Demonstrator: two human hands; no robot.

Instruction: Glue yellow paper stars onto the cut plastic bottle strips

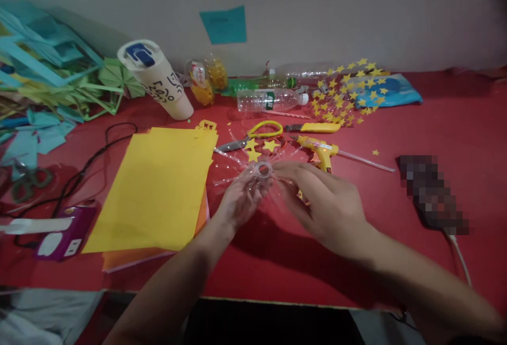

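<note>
My left hand point(243, 199) is closed around a clear plastic bottle top point(263, 169) cut into thin strips that splay outward, its round neck facing up. Beside that neck, the bent fingers of my right hand point(327, 202) come together at the bottle top's right side and appear to pinch it. Several yellow paper stars point(270, 146) show just beyond the neck. Behind them lie scissors point(265, 129) with yellow handles and a yellow utility knife point(317, 128). A yellow glue gun point(319, 149) with a clear glue stick point(366, 159) rests past my right hand.
Yellow paper sheets point(154, 186) lie left of my hands, near a purple power block point(65, 234) and black cable. Along the wall stand a white tumbler point(158, 81), plastic bottles point(273, 100) and a star-covered clear piece point(344, 96). A blurred-out dark object point(431, 192) lies right.
</note>
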